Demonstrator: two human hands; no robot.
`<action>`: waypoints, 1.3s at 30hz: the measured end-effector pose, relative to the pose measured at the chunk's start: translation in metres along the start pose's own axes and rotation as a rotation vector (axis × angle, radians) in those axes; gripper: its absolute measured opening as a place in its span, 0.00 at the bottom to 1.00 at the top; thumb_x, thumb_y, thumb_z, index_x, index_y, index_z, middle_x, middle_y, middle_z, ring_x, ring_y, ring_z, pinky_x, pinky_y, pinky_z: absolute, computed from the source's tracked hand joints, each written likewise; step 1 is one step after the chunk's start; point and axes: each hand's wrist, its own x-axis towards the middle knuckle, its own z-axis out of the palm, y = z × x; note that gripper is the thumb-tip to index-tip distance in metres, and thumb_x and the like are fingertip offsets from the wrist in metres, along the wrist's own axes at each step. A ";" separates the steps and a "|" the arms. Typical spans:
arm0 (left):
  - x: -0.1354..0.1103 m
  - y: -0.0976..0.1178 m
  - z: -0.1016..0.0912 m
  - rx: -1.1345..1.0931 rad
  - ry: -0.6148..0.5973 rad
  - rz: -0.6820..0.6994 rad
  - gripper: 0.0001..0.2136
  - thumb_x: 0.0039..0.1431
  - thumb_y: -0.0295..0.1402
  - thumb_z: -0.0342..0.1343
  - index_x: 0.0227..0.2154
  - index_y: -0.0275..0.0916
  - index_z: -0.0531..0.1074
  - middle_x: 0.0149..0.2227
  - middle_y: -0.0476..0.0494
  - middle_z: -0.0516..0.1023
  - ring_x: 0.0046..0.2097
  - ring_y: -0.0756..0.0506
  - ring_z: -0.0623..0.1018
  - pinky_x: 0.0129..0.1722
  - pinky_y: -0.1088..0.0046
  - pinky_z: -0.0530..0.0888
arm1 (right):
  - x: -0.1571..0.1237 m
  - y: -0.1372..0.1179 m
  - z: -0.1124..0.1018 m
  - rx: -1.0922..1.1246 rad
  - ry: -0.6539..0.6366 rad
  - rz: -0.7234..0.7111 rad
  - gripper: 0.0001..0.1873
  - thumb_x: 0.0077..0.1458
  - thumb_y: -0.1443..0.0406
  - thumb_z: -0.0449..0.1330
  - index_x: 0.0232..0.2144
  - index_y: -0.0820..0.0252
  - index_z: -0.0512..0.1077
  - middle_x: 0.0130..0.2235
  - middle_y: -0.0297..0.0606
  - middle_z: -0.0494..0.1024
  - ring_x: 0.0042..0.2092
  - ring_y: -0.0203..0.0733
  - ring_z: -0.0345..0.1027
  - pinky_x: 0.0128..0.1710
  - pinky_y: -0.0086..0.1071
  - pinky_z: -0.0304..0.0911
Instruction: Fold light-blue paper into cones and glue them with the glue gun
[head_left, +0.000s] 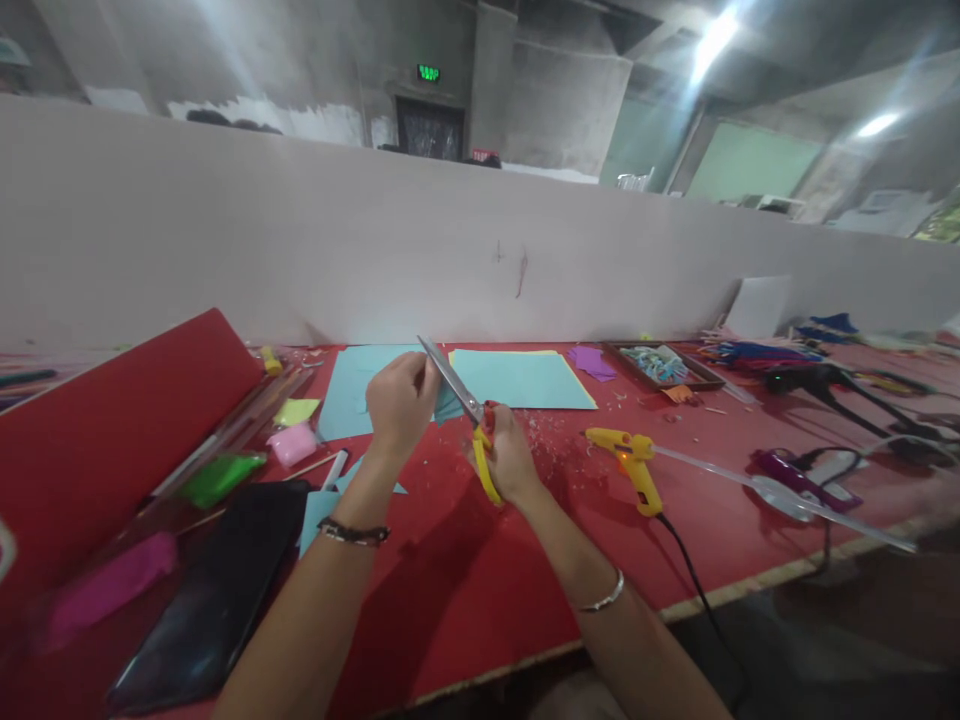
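My left hand (401, 405) is closed, its fingers pinched beside the scissor blades. A small piece of darker blue paper (448, 403) shows at those fingers, mostly hidden by the hand and the blade. My right hand (511, 455) grips the yellow-handled scissors (469, 402), whose metal blades point up and to the left, close to my left thumb. Behind both hands, light blue paper sheets (517, 378) lie flat on the red table, with a yellow edge showing under the right one. Blue paper offcuts (319, 515) lie by my left wrist.
At right, a yellow glue gun (637, 465) trails a black cord. A tray of small pieces (701, 375) and purple paper (592, 362) lie farther back. A black pouch (225, 590), pink packet (292, 443) and red board (135, 430) occupy the left. A white partition (360, 240) stands behind.
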 end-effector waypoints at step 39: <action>0.004 0.003 0.018 -0.301 -0.087 0.112 0.13 0.53 0.28 0.41 0.16 0.41 0.47 0.13 0.56 0.48 0.16 0.54 0.53 0.18 0.75 0.51 | 0.005 -0.001 -0.015 -0.387 -0.008 0.094 0.08 0.51 0.60 0.49 0.31 0.57 0.62 0.31 0.35 0.72 0.29 0.39 0.64 0.24 0.27 0.48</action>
